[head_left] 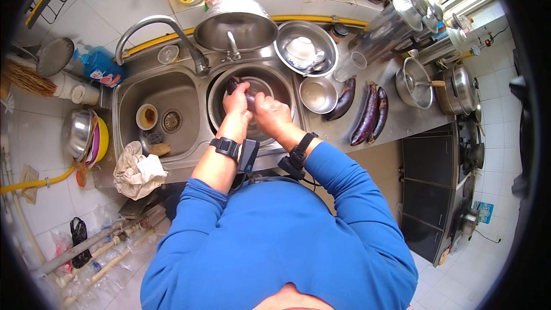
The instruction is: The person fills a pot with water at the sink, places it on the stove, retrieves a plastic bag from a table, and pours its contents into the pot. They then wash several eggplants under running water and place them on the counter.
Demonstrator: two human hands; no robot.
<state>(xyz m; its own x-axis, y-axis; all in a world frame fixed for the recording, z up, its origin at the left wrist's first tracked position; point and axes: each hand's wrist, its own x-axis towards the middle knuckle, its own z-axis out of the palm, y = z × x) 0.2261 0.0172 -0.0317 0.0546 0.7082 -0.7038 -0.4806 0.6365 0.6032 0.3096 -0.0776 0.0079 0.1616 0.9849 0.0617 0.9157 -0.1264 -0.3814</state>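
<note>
Over the right sink basin I hold an eggplant [234, 84] in both hands. My left hand [237, 102] is closed around its upper part, and my right hand [271, 114] grips it lower down. Beneath the hands a large steel basin [284, 90] sits in the sink, with a smaller round vessel inside it, partly hidden by my hands. To the right, on the steel counter, lie several more eggplants: one [343, 100] beside a small steel bowl [318, 94], and two side by side, a thicker one [365, 114] and a thinner one [380, 115].
The left basin [185, 90] holds a small white cup [147, 116], a steel scourer [153, 137] and a sponge [160, 150]. A cloth [135, 172] hangs over its front corner. The faucet [199, 58] stands behind. A steel bowl with white dishes [282, 36] and a pot [456, 90] stand right.
</note>
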